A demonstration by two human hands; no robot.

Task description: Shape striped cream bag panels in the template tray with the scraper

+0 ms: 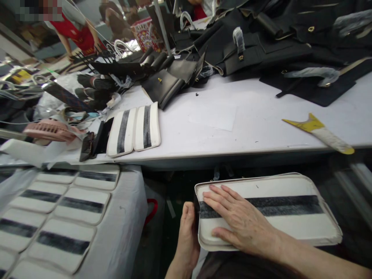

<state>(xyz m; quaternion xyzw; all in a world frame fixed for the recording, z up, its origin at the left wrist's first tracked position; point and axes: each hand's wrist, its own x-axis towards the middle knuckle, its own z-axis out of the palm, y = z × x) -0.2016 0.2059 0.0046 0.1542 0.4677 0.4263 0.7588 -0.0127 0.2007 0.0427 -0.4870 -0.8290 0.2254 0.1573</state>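
A white padded panel with a black stripe (290, 228) and rounded corners, apparently a bag panel, lies across my lap below the table edge. My right hand (236, 215) presses flat on its left part, fingers stretched out. At the panel's left end, my left hand (187, 236) grips the edge with its thumb up; its other fingers are mostly hidden. Something dark shows between that hand and the panel. What lies beneath the panel is hidden.
On the white table (247, 128) are a yellow forked tool (319, 133), a similar pair of striped panels (147, 128) and many black bag pieces (261, 50). More striped panels (78, 205) cover a stand at left, near a pink fan (52, 130). A person in a red apron (83, 38) stands behind.
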